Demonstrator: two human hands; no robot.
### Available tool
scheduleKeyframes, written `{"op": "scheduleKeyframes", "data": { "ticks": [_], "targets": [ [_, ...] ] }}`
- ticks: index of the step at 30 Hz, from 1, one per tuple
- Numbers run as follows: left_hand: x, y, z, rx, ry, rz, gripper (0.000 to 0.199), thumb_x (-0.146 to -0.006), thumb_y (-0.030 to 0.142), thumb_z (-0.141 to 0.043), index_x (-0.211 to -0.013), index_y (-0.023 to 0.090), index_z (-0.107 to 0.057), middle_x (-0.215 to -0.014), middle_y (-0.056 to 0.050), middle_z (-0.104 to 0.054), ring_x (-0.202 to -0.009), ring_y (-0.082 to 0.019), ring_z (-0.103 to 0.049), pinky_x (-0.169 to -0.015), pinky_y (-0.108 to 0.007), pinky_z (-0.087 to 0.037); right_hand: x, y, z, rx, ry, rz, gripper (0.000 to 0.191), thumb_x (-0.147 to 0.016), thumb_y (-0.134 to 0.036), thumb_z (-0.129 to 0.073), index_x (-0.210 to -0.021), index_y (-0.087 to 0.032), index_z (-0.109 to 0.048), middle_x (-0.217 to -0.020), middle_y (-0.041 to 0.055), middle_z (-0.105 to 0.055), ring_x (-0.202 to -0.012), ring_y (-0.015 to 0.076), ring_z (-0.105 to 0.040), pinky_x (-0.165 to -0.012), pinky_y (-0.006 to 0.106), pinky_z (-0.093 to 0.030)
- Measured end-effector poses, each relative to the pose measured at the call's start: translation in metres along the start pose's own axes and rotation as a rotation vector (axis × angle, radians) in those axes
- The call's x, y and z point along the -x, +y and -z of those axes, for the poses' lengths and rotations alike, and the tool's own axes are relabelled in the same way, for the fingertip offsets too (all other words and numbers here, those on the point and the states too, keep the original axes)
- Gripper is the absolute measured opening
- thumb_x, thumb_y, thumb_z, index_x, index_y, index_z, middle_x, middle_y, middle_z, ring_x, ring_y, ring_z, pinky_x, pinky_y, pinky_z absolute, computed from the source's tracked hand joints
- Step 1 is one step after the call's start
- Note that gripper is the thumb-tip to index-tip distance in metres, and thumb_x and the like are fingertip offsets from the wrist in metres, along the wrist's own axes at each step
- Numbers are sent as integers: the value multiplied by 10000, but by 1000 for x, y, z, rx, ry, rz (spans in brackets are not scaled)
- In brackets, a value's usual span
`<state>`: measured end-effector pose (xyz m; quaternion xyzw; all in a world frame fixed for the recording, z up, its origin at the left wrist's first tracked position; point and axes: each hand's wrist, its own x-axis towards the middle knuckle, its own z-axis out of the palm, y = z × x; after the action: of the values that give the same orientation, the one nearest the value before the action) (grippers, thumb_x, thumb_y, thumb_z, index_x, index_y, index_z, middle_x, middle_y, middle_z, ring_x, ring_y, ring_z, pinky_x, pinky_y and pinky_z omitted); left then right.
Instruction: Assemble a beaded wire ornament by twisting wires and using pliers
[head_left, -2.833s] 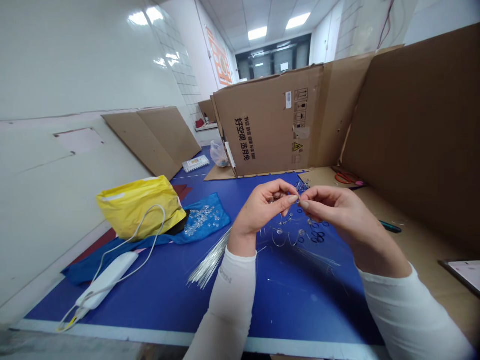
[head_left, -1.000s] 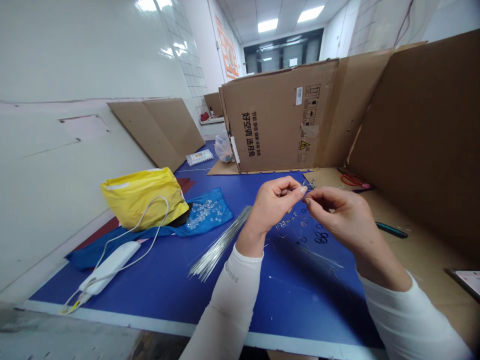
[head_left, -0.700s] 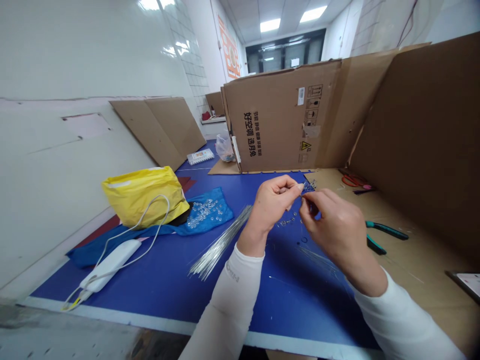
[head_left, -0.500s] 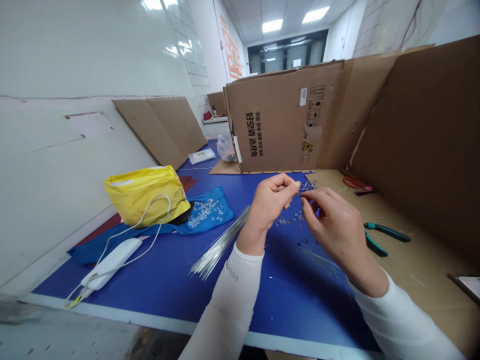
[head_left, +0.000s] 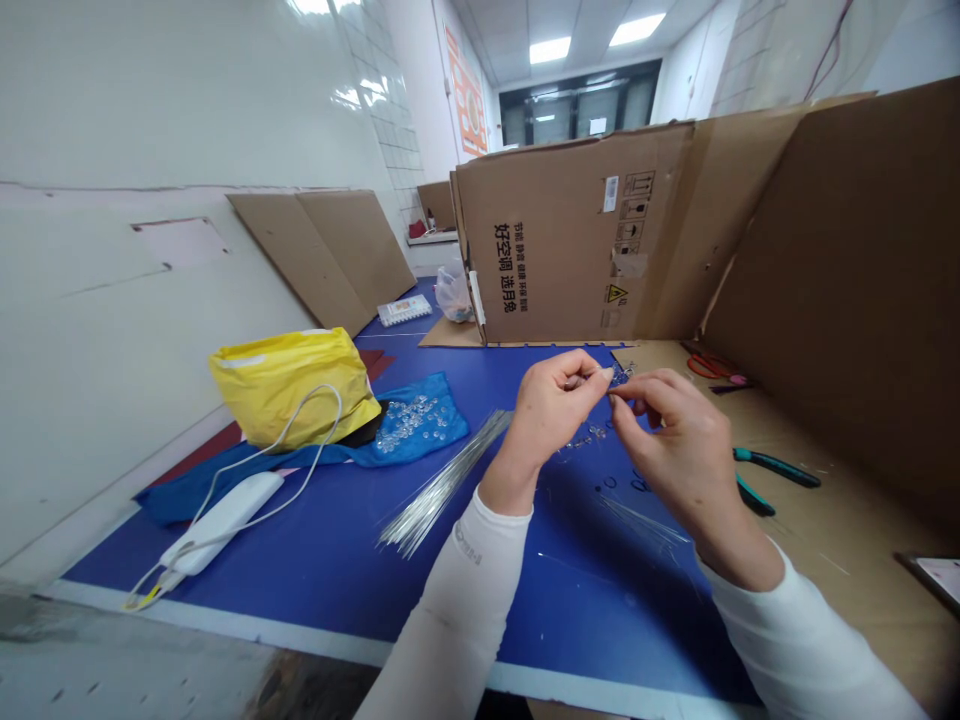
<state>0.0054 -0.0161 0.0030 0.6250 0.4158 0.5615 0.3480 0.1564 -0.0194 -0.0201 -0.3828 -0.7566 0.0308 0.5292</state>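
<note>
Two hands, the left hand (head_left: 559,410) and the right hand (head_left: 679,455), pinch one wire piece (head_left: 592,383) above the blue tabletop (head_left: 465,640). Near its left edge are one yellow bag (head_left: 285,390), one blue cloth (head_left: 427,425) and one white corded unit (head_left: 221,525). Mid-table lie two wire bundles (head_left: 442,490) (head_left: 645,525). Beyond the right edge are one pair of pliers (head_left: 772,468) and one pair of scissors (head_left: 709,367).

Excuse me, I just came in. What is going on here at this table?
A person is working with bare hands at a blue-topped table. The left hand and right hand meet at the fingertips, pinching what looks like a thin wire, beside a small cluster of wire and clear beads. A bundle of silver wires lies on the table, loose clear beads lie on a blue cloth, and teal-handled pliers rest on a cardboard sheet to the right.
</note>
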Motion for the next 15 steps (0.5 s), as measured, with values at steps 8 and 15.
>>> {"op": "scheduleKeyframes", "data": {
  "ticks": [8,15],
  "targets": [
    [1,-1,-6,-60,25,-18,296,-882,363,-668,-685,186,-536,-591,65,-449,-552,-73,-371,-536,-230,-294,1,0,-7,118,44,92,192,-917,-153,-571,-745,-235,-551,-773,58,-622,-698,190,-545,-645,337,-411],
    [3,-1,-10,-61,40,16,315,-881,365,-657,-672,185,-505,-579,69,-449,-549,-68,-378,-541,-222,-287,3,1,-19,282,228,223,266,-873,-107,-579,-691,-261,-460,-674,32,-555,-663,200,-482,-615,343,-370]
  ]
}}
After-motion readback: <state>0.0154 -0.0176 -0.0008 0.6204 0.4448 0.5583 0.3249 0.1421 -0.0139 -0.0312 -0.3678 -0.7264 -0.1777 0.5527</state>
